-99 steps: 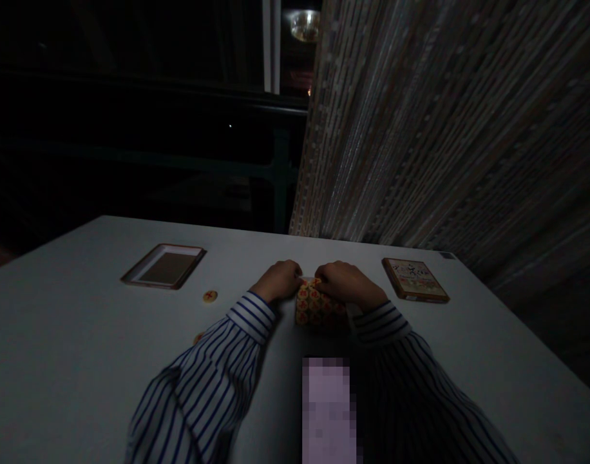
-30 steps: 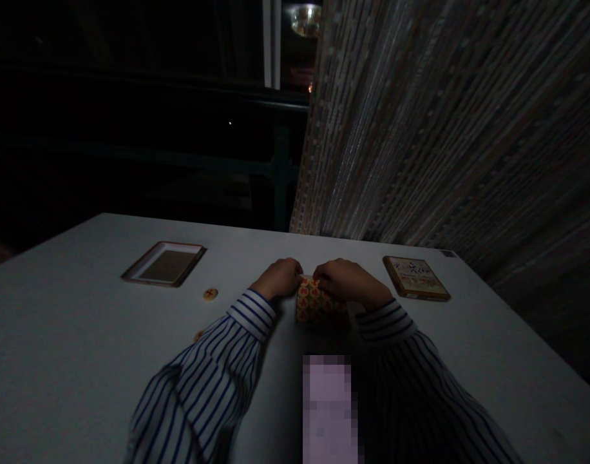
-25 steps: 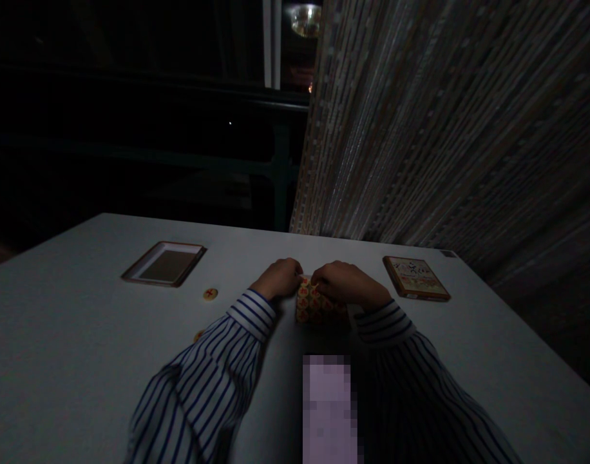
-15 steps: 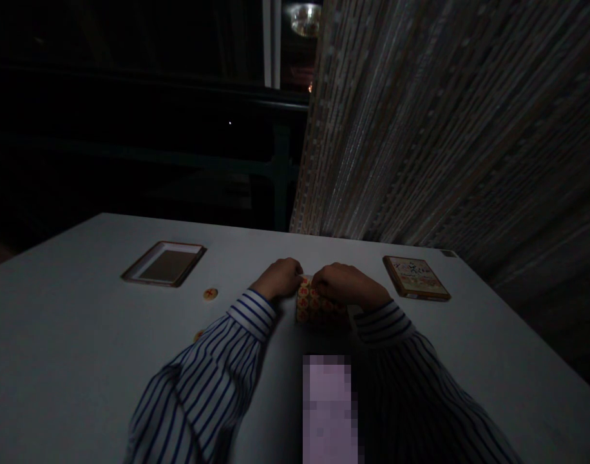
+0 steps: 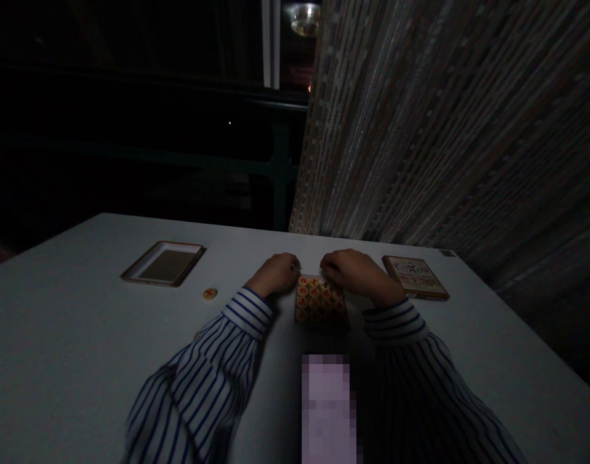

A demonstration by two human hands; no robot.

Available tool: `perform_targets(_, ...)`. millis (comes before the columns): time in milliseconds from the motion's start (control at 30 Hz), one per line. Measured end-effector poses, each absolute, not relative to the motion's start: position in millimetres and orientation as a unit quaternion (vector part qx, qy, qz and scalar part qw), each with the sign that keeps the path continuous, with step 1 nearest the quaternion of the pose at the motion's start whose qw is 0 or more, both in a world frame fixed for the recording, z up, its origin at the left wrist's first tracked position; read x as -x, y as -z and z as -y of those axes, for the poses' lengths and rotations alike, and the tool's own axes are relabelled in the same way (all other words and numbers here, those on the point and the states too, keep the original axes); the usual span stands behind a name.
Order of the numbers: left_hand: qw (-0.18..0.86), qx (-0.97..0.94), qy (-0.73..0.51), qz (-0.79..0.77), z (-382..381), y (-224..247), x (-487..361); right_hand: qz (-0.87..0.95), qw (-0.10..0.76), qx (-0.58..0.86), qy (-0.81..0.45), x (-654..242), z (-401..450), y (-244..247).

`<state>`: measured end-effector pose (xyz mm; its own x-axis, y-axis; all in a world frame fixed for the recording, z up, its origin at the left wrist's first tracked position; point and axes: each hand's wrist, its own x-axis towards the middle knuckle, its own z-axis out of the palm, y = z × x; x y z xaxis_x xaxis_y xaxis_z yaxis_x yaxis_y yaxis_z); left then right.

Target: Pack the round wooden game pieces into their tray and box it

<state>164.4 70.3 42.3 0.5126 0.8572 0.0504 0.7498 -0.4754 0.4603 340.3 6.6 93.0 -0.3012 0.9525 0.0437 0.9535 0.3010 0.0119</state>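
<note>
From here I see the round pieces [image 5: 314,301] sitting in tidy rows in the middle of the white table [image 5: 82,335], between the two hands. The near rows look filled; the right hand hides part of the far row, so I can't tell whether it's complete. One loose piece [image 5: 209,294] lies apart on the left—and a sliver of another shows by the left sleeve [image 5: 247,314].

The left hand [image 5: 275,275] has its fingers curled in beside the far left corner. The right hand [image 5: 357,274] bends its fingers over the far right side—whether either pinches anything, I can't tell.
</note>
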Motion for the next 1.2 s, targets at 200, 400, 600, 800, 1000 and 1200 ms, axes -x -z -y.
perform_targets(200,0.157,-0.845,-0.179,-0.479,-73.9,-59.0,-155.2,0.789,0.038,0.611,0.049,-340.3,-1.7,-104.1)
perform_targets(400,0.142,-0.837,-0.223,-0.479,-68.8,-78.1,-145.2,0.789,0.051,0.610,0.058,-337.1,4.7,-110.8)
perform_targets(600,0.133,-0.826,-0.268,-0.477,-59.0,-94.5,-139.9,0.795,0.068,0.600,0.064,-337.4,8.2,-115.6)
perform_targets(800,0.124,-0.821,-0.298,-0.471,-47.0,-105.6,-139.5,0.792,0.079,0.603,0.052,-335.5,14.8,-124.0)
perform_targets(1000,0.129,-0.819,-0.296,-0.474,-34.4,-105.0,-134.0,0.781,0.077,0.618,0.035,-334.6,18.2,-130.5)
perform_targets(1200,0.119,-0.791,-0.327,-0.504,-27.1,-97.1,-100.3,0.793,0.097,0.600,0.049,-332.7,18.2,-129.2)
